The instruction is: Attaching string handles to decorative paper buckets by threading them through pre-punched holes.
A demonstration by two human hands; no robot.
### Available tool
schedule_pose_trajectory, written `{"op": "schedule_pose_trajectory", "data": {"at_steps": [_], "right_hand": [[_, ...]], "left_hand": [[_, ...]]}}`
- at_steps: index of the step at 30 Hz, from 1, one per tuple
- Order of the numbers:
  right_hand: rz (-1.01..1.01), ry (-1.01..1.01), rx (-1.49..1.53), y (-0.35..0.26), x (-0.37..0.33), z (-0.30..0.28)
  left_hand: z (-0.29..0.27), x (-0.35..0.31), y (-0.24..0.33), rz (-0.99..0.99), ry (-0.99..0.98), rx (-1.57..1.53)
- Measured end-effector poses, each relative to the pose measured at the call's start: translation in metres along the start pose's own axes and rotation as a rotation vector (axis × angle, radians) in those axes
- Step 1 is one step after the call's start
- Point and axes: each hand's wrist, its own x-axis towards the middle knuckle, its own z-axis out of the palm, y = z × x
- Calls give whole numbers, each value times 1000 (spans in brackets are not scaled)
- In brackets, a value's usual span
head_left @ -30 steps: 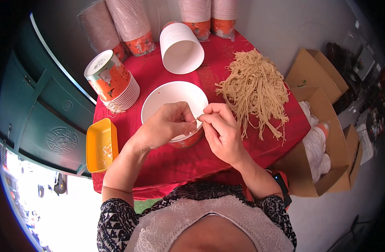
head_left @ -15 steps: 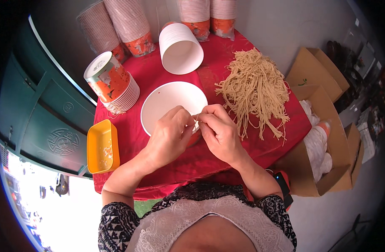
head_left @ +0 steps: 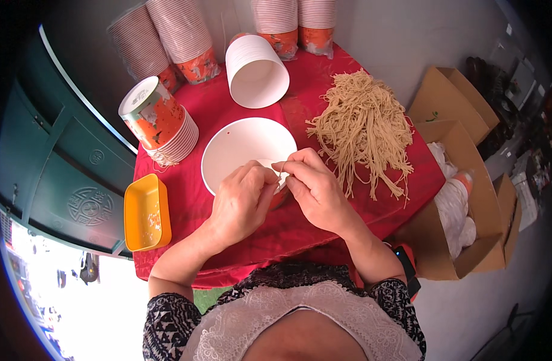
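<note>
An open paper bucket point(head_left: 237, 144), white inside, stands upright at the middle of the table in front of me. Both hands meet at its near right rim. My left hand point(head_left: 241, 200) is closed in a pinch, its fingertips mostly hidden behind the knuckles. My right hand point(head_left: 318, 191) pinches a thin, pale cord point(head_left: 281, 175) that runs between the fingertips of both hands. Whether the cord passes through the bucket wall is hidden. To the right lies a big heap of beige cords point(head_left: 366, 129). A small dark hole shows in the bucket's far left wall.
Nested white buckets point(head_left: 258, 81) lie on their side behind. An upturned orange bucket stack point(head_left: 161, 123) stands left, above a yellow tray point(head_left: 128, 219) holding small pale bits. Wrapped bucket stacks point(head_left: 182, 36) line the wall. An open cardboard box point(head_left: 483, 198) sits right of the red-clothed table point(head_left: 192, 259).
My right thumb and forefinger have shifted slightly and spread a little at the cord. My left hand has turned a little, staying near the bucket's rim.
</note>
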Motion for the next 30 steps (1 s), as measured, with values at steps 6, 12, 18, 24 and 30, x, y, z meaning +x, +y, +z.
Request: {"op": "schedule_pose_trajectory", "data": {"at_steps": [6,12,18,24,30], "right_hand": [[54,-11,73,1,-3,-1],[-163,179,-146,-1,-8,11],[-289,189,-268,0,-15,16],[-333,151,-225,5,-28,17],[-411,164,-200,15,-30,21]], "left_hand": [[-3,2,0,-37,-21,-74],[-11,4,3,-230,-55,-247],[-11,5,0,-345,-65,-328],[-9,8,-2,-444,-38,-300],[-4,11,-5,-542,-2,-246]]}}
